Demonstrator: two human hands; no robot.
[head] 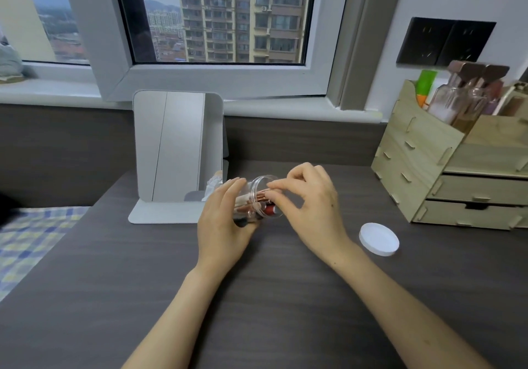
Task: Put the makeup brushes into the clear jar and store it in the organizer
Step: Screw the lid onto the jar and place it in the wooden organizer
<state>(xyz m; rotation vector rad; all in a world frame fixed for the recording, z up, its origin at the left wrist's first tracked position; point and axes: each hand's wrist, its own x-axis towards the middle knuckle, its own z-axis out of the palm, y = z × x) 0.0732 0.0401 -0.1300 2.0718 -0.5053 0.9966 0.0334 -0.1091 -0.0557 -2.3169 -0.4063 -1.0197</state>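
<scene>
My left hand [221, 223] grips the clear jar [258, 188], tilted on its side with its mouth toward the right, just above the dark desk. Several makeup brushes [258, 198] with rose-gold ferrules lie inside it, along with something red. My right hand [308, 205] is at the jar's mouth, its fingertips pinched on the brush ends. The jar's white lid [379, 239] lies flat on the desk to the right. The wooden organizer [428, 165] stands at the right edge, with drawers below and bottles in its top compartments.
A white folding mirror [177, 151] stands on the dark wooden desk [257, 297] just behind the jar. A window and its sill run along the back. A checked bedspread [31, 240] lies left of the desk. Black wall sockets [445, 42] sit above the organizer.
</scene>
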